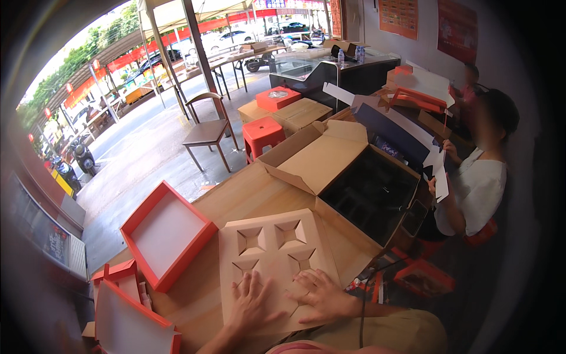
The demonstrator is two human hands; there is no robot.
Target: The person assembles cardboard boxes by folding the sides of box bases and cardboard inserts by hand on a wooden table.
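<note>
A tan cardboard insert [270, 253] with several square, folded-in recesses lies flat on the wooden table in front of me. My left hand [252, 302] rests on its near left part, fingers spread over a recess at the lower left. On the near right part lies my right hand [321, 298], also with fingers apart, covering much of another recess. Neither hand grasps anything. Just left of the insert sits a red box tray [168, 235] with a white inside, tilted diagonally on the table.
More red and white box parts [132, 318] lie at the near left. An open brown carton [359, 183] with a dark inside stands at the table's right. Beyond are a red stool [263, 137] and a chair [206, 131]. A person [480, 177] at right handles a white and dark-blue folded box.
</note>
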